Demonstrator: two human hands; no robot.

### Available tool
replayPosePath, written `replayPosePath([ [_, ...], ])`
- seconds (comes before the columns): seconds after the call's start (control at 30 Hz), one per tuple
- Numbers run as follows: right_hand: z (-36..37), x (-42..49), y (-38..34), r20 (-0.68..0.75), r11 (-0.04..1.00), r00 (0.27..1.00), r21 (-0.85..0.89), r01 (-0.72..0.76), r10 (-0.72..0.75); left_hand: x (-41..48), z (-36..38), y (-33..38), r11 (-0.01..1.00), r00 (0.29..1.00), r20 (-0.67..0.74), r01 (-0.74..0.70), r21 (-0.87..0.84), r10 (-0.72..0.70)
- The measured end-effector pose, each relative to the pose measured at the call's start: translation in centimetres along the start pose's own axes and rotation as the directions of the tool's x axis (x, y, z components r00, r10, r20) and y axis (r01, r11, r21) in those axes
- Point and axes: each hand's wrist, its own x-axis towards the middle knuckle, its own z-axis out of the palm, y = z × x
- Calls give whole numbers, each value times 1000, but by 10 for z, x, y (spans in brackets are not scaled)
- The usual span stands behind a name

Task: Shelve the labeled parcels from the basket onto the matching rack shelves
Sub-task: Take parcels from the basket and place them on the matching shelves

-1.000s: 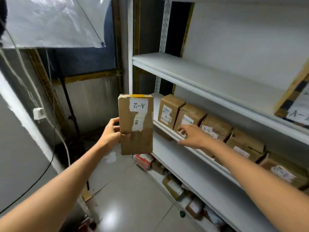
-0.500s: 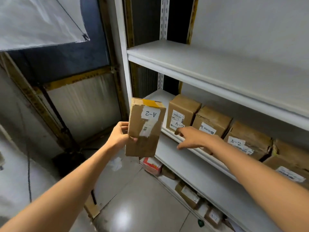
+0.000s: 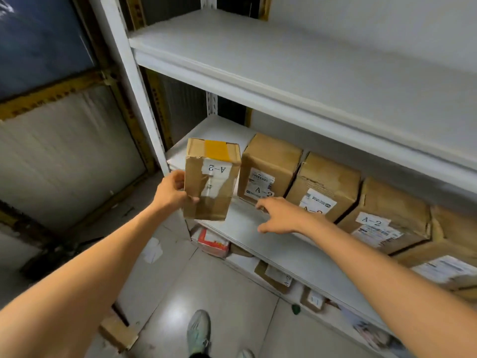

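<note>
The brown parcel (image 3: 216, 202) stands up tall in the air. Its long side goes up and down, and the top leans a little to the right. Its flat front faces the person. The white label (image 3: 216, 168) on it says A-2, but the letters are upside down, so the parcel is held upside down. A strip of yellow tape (image 3: 218, 150) sits on the end that points up. The parcel is in front of the left end of the middle shelf (image 3: 258, 229), just beside the first box (image 3: 271, 158) in a row of brown boxes. Its bottom end hangs lower than the shelf's front edge. I cannot tell if it touches that box. The left hand (image 3: 171, 188) holds the parcel by its left side, with the thumb on the front and the fingers curled round the back. The right hand (image 3: 280, 215) holds nothing. Its fingers are straight and spread wide, palm down, over the front of the middle shelf. The fingertips are near the bottom of the first box, but I cannot tell if they touch it. The first box and the third box (image 3: 387, 202) also say A-2. A white top shelf (image 3: 284, 60) is above the row. A shoe (image 3: 198, 332) stands on the shiny floor (image 3: 227, 293) below.
</note>
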Motion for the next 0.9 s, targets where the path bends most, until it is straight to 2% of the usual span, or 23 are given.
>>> replayPosePath([
  [0.13, 2, 19, -3, 20, 997, 997, 32, -73, 73, 53, 2, 9, 998, 998, 58, -27, 55, 24],
  [0.37, 15, 52, -19, 44, 981, 986, 102, -165, 161, 113, 13, 5, 999, 988, 150, -37, 22, 34],
  [0.7, 17, 71, -36, 65, 959, 973, 165, -229, 221, 147, 31, 9, 999, 969, 246, -43, 20, 37],
  [0.9, 20, 79, -37, 64, 951, 971, 193, -240, 232, 152, 41, 6, 996, 966, 255, -67, 61, 50],
])
